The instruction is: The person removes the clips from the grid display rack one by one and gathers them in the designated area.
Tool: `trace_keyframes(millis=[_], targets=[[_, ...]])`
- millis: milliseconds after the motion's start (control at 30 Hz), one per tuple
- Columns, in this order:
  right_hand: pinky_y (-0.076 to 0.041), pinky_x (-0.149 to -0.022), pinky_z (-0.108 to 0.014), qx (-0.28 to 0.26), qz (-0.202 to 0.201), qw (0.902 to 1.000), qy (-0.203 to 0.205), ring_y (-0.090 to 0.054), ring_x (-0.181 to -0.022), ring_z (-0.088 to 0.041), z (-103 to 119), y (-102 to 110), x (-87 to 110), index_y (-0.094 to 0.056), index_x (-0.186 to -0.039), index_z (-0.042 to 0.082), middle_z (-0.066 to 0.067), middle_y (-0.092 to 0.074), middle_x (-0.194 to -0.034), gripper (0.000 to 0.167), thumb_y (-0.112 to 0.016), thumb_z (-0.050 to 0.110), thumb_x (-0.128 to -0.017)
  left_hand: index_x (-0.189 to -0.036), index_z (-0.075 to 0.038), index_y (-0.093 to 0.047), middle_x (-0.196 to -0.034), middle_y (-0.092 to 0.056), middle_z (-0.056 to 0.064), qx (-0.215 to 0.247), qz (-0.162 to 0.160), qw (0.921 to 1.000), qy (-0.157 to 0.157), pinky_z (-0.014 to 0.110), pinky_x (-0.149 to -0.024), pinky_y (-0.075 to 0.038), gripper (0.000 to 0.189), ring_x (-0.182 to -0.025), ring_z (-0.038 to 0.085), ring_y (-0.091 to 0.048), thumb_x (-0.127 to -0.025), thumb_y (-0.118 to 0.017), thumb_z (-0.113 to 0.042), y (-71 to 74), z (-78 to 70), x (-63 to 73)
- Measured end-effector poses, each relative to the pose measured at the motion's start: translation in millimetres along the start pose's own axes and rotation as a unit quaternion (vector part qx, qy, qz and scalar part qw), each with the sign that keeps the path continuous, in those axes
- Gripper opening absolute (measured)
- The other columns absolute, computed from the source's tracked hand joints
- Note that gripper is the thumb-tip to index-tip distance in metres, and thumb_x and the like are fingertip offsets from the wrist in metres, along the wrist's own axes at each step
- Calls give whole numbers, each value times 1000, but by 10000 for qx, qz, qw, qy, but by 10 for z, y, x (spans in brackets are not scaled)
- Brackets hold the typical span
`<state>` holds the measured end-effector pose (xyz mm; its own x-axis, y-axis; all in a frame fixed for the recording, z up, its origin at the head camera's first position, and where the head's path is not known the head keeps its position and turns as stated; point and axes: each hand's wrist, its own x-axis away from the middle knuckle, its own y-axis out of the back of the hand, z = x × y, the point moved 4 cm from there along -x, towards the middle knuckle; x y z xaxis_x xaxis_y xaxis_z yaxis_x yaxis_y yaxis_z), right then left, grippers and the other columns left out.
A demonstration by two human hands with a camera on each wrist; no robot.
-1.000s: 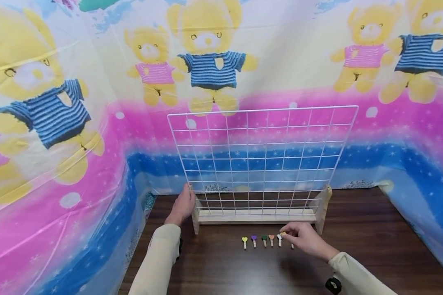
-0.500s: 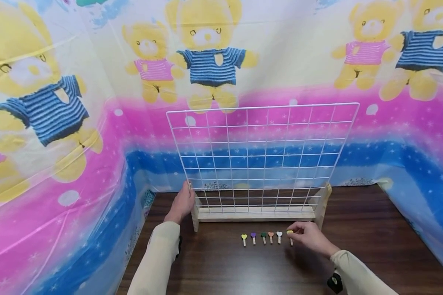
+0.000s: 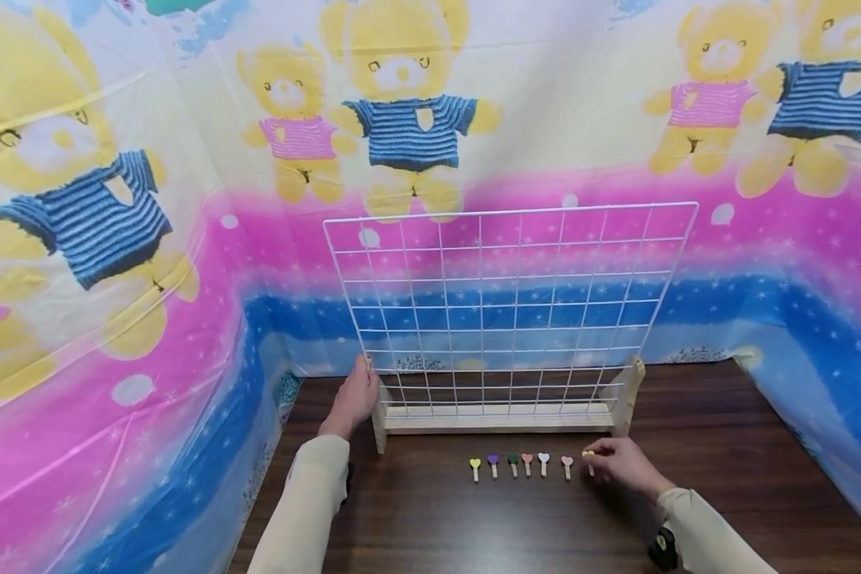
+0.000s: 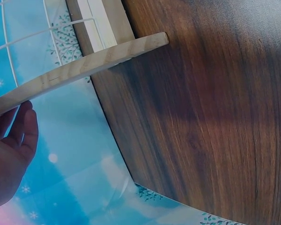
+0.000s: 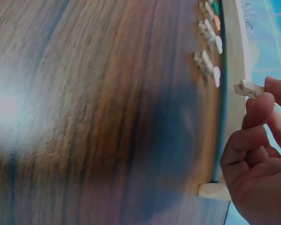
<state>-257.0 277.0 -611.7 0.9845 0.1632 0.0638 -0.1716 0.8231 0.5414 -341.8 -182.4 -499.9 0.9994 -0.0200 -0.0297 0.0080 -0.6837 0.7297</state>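
Note:
My right hand [image 3: 624, 464] pinches a small wooden clothespin [image 5: 247, 88] between thumb and fingertips, above the table just right of a row of clothespins. In the head view a bit of its yellow heart [image 3: 589, 454] shows; the fingers hide the rest. The pink-heart clothespin [image 3: 567, 465] lies nearest it, beside the white-heart clothespin [image 3: 544, 462]. My left hand [image 3: 356, 396] rests against the left wooden leg [image 4: 84, 68] of a stand. In the left wrist view its fairly straight fingers [image 4: 30, 133] touch the leg's outer side. A white wire grid [image 3: 516, 307] rises from this stand.
Farther left in the row lie clothespins with an orange heart [image 3: 527, 462], a green heart [image 3: 513, 463], a purple heart [image 3: 493, 464] and a yellow heart [image 3: 476, 468]. The dark wooden table [image 3: 459, 526] meets a bear-printed cloth [image 3: 574, 112] behind and at both sides.
My right hand has moved right along the row with its clothespin, past the pink-heart clothespin, which is now uncovered. The left hand has stayed at the stand's leg.

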Motion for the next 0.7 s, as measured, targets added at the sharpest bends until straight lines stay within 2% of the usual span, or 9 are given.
trace_keyframes(millis=[233, 500, 700], targets=[[-42, -50, -28, 207, 129, 9997, 39, -53, -52, -14, -140, -60, -61, -67, -92, -2, 0, -57, -63, 14, -67, 11, -87, -122, -10, -35, -83, -45, 9, -8, -1, 10000, 6, 35, -57, -38, 23, -62, 22, -45, -104, -28, -23, 18, 3, 16], [-40, -48, -27, 921, 266, 9942, 480, -50, -50, -12, -180, -81, -114, -66, -83, 5, 3, -53, -58, 6, -67, 10, -87, -121, -7, -36, -84, -47, 9, 48, -27, 10000, 20, 35, -56, -39, 24, -63, 22, -47, -103, -30, -23, -25, 38, 18], [-44, -48, -27, 1049, 381, 9915, 675, -52, -51, -12, -354, -134, -214, -66, -84, 7, 2, -58, -68, 4, -66, 10, -87, -120, -7, -37, -84, -47, 9, 17, -45, 10000, 10, 35, -57, -40, 24, -63, 22, -47, -103, -30, -22, -13, 27, 27]])
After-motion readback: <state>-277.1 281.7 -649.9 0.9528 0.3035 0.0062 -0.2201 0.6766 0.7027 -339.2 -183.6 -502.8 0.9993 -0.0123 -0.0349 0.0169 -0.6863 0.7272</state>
